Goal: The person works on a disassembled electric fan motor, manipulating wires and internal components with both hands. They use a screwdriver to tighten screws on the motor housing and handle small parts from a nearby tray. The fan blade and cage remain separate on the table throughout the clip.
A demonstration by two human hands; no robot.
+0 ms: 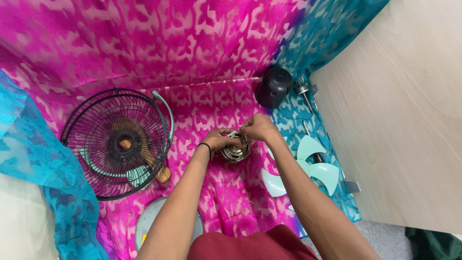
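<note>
head view: both hands meet over a round metal fan motor lying on the pink patterned cloth. the left hand is closed around its rim, the right hand pinches a thin part on top. black wire fan guard lies left, pale green fan blade right.

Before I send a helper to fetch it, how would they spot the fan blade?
On the pink and blue cloth, look right of the person's right hand. The fan blade lies there: the only pale mint propeller, unlike the black wire grille.
</note>
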